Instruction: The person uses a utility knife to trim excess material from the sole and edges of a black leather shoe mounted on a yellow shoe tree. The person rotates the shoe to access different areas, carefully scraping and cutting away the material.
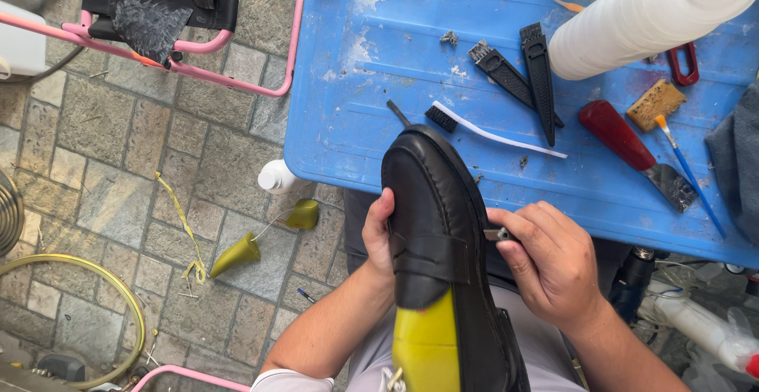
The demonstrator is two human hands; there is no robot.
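**Black loafer held over your lap, small tool at its welt**

Your right hand [553,261] has its fingers [518,230] pinched around a small metal tool [496,235], its tip touching the right side of the black loafer [439,226]. Your left hand [379,234] grasps the shoe's other side, thumb pressed on the upper. The shoe sits on a yellow shoe tree [427,344], toe just over the near edge of the blue surface [371,84].

The leather looks smooth and likely a bit slippery; with the form inside it should feel stiff and fairly weighty, so hold it at the waist, where you have it.

On the surface lie a white-handled brush [490,133], two black straps [526,76], a red-handled scraper [632,151] and a white bottle [648,16].
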